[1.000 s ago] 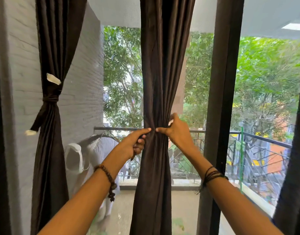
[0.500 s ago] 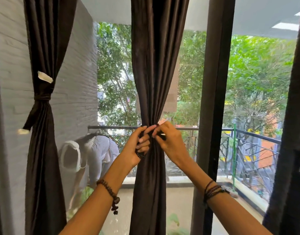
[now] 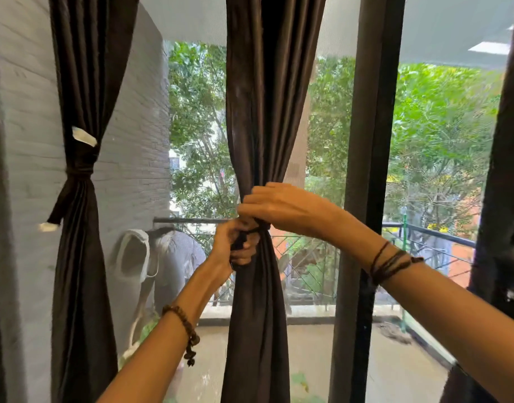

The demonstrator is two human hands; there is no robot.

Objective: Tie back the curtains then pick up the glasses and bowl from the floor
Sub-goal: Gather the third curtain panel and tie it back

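A dark brown curtain (image 3: 264,117) hangs in the middle of the window, bunched at waist height by a dark tie-back band (image 3: 261,228). My left hand (image 3: 235,242) grips one end of that band just below the bunch. My right hand (image 3: 282,207) reaches across above it, fingers curled over the other part of the band at the curtain's left edge. A second dark curtain (image 3: 81,271) on the left is bound with a knotted band (image 3: 78,170). No glasses or bowl are in view.
A dark window frame post (image 3: 366,199) stands right of the middle curtain. Another dark curtain (image 3: 502,199) hangs at the far right. Through the glass are a balcony railing (image 3: 441,234), trees and a grey brick wall (image 3: 31,141).
My right hand has crossed over to the left above my left hand, which dropped lower, holding the band. The view has moved closer to the curtain.
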